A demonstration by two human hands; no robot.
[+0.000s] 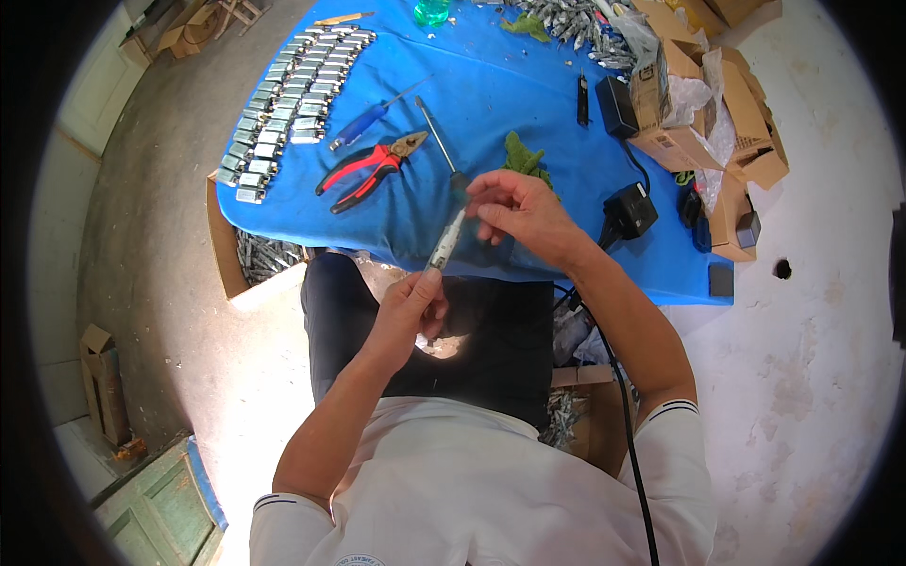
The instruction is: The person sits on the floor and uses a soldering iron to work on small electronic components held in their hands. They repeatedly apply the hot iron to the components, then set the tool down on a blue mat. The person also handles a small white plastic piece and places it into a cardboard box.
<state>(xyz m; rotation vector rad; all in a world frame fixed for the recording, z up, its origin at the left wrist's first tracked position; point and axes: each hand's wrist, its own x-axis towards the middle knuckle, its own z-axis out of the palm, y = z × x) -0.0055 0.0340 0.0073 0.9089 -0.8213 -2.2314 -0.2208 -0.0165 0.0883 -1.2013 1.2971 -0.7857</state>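
My left hand (408, 307) is closed around the lower end of a slim white and silver pen-shaped tube (445, 247), which slants up to the right over the table's near edge. At its upper tip is my right hand (517, 209), fingers curled and thumb drawn in; whatever they pinch is too small to make out. Just beyond that hand lies a screwdriver with a dark handle (459, 179). Pliers with red and black grips (370, 172) rest to the left, below a blue-handled screwdriver (360, 126). A green cloth (525, 157) lies behind my right hand.
Rows of small silver metal parts (283, 113) cover the left of the blue-covered table (415, 212). A heap of metal pieces (599, 38) lies at the far right, near open cardboard boxes (661, 90). A black adapter (627, 212) with cables sits right; a box of metal pieces (267, 257) stands below left.
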